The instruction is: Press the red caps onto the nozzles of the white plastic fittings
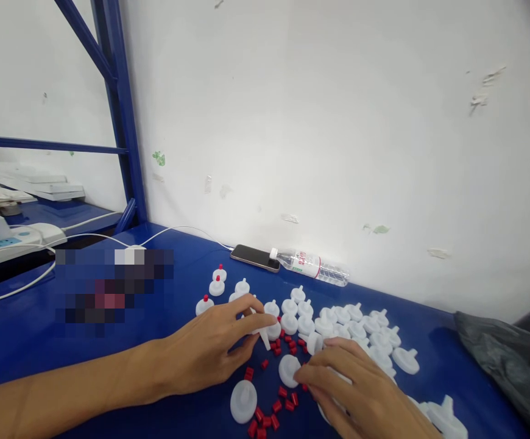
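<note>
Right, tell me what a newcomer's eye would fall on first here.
First, probably, the bright red caps scattered on the blue table in the lower middle, between the left hand and the right hand. Then the crowd of round white pieces, packed thickest just beyond the right hand. Behind them, a clear bottle lies on its side next to a phone, near the wall.

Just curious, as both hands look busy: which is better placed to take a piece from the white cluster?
Probably the right hand: it sits beside the white cluster, while the left hand is farther off.
</note>
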